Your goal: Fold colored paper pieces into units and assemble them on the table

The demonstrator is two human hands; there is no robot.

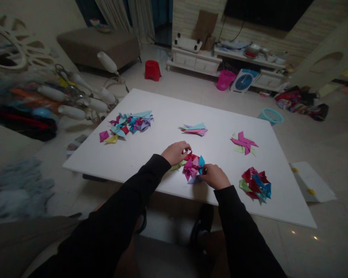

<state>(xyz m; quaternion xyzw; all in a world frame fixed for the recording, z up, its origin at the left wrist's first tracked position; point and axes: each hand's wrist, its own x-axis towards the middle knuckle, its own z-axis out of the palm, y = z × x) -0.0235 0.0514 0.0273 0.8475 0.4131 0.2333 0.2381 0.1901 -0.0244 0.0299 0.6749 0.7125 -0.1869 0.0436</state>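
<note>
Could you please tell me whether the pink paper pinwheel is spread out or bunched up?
Spread out: the pinwheel lies on the table, its arms pointing different ways.

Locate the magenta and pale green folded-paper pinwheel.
The magenta and pale green paper pinwheel lies toward the white table's right side, just beyond the red, blue and green folded-paper cluster.

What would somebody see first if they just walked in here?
Probably the bright folded-paper cluster between the left hand and the right hand, near the white table's front edge. Next, maybe the big colorful paper pile on the table's left side, or the pink and green pinwheel shape toward its right.
</note>
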